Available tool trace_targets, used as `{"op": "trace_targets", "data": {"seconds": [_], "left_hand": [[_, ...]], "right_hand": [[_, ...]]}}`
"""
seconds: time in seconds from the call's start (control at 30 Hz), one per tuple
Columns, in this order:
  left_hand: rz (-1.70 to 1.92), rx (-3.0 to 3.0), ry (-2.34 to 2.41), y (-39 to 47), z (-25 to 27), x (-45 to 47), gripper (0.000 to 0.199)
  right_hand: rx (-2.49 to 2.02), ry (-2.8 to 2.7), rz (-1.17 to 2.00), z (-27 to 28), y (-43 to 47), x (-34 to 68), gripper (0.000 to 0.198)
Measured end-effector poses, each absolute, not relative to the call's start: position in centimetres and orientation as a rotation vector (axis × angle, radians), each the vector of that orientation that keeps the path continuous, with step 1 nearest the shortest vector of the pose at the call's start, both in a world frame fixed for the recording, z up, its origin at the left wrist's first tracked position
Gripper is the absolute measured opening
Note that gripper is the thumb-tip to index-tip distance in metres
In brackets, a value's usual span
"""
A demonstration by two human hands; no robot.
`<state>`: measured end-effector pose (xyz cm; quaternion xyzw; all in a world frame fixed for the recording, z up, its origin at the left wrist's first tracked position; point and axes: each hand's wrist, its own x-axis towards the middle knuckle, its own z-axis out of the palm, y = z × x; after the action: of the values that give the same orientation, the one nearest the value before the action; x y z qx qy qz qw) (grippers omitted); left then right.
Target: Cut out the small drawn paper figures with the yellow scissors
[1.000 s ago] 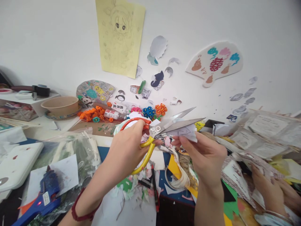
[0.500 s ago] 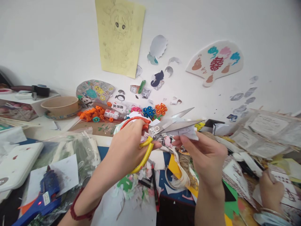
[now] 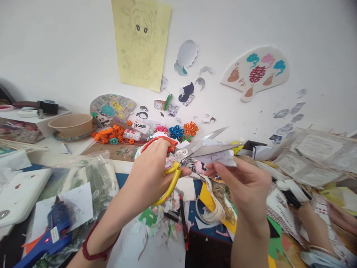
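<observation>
My left hand (image 3: pixel 154 163) grips a pair of scissors (image 3: pixel 182 153) by its red and yellow handles. The two blades stand apart and point up to the right. A small piece of white paper (image 3: pixel 220 159) with drawn lines is pinched in my right hand (image 3: pixel 242 182), and the lower blade lies along its upper edge. Under my hands, coloured paper scraps (image 3: pixel 156 221) are heaped on a white sheet (image 3: pixel 145 251), with a red and black pen (image 3: pixel 184 221) beside them.
A blue hot glue gun (image 3: pixel 55 227) with a lit red light lies at the left, near a plastic bag (image 3: pixel 103 178). Another person's hand (image 3: pixel 315 225) is at the far right. Cord (image 3: pixel 216 208) lies at centre right; paper flowers (image 3: pixel 177 133) stand by the wall.
My hands and the scissors have barely moved; the blades look slightly shifted against the paper. The other person's hand at the right has moved, and a second hand shows there now.
</observation>
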<state>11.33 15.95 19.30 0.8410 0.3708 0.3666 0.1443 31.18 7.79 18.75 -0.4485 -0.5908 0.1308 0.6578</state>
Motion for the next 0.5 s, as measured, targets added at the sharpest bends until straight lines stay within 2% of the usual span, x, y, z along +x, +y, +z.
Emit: {"op": "trace_targets", "data": {"seconds": [0.5], "left_hand": [[0.958,2.379,1.017,15.97,19.47,11.35,0.024]], "right_hand": [[-1.117,-1.538,0.241,19.73,7.33,31.80,0.012]]}}
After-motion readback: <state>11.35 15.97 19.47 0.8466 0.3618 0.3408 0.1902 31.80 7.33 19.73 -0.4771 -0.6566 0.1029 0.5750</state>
